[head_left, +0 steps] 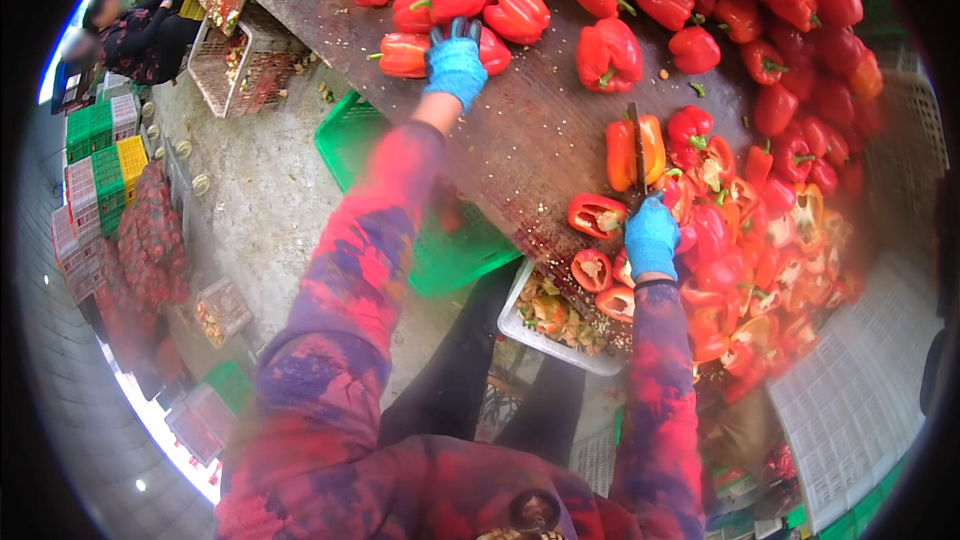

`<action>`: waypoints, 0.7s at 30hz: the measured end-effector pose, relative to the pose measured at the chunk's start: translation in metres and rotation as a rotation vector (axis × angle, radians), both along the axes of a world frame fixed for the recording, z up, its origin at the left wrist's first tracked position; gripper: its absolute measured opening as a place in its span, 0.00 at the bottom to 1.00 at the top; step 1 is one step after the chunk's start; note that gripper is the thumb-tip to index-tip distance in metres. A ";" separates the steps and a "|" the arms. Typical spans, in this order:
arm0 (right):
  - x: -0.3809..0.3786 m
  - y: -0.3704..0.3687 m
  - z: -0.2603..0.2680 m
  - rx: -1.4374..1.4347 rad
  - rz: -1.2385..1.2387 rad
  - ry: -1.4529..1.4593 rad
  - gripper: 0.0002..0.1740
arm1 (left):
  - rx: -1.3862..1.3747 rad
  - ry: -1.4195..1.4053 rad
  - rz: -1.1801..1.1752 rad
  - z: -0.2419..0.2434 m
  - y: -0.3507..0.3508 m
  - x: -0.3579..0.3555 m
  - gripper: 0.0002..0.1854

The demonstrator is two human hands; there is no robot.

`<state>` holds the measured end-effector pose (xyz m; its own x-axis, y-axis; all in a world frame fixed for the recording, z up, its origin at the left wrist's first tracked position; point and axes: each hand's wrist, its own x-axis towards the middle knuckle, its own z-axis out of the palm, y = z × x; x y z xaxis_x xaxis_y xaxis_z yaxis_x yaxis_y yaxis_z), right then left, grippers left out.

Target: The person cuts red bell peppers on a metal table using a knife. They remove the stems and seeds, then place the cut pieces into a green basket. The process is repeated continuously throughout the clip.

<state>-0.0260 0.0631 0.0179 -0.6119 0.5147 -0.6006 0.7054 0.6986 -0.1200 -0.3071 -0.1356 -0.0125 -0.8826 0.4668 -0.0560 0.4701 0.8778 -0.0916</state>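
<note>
My left hand [456, 67], in a blue glove with dark fingertips, reaches over whole red bell peppers on the dark board. Its fingers lie between a red-orange pepper [403, 55] and a red one [493, 52]; whether they grip either is hidden. My right hand [651, 240], also gloved in blue, is shut on a knife. The knife's blade [639, 146] points away from me and lies across an orange-red bell pepper [619, 156]. Cut pepper halves [596, 215] lie left of this hand, and a heap of cut peppers [739, 270] spreads to its right.
Whole red peppers [675, 0] are piled along the board's [525, 142] far side. Below its near edge are a white tray [611, 367] of scraps and a green crate [457, 255]. White crates [855, 390] stand at right. Other people [142, 37] work at upper left.
</note>
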 end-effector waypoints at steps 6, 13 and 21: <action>-0.037 0.009 -0.023 0.052 0.002 0.167 0.17 | -0.077 -0.402 0.112 0.013 -0.003 -0.017 0.41; -0.029 0.019 0.000 0.038 -0.010 0.094 0.16 | -0.050 -0.755 0.204 0.028 0.013 0.054 0.48; -0.015 -0.004 -0.043 0.096 -0.032 0.004 0.19 | 0.153 -0.881 0.291 0.009 0.018 0.108 0.41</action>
<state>-0.0410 0.0586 -0.0253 -0.5968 0.5888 -0.5452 0.7270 0.6843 -0.0568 -0.1993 -0.1176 -0.0034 -0.6345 0.2918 -0.7157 0.0752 0.9449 0.3186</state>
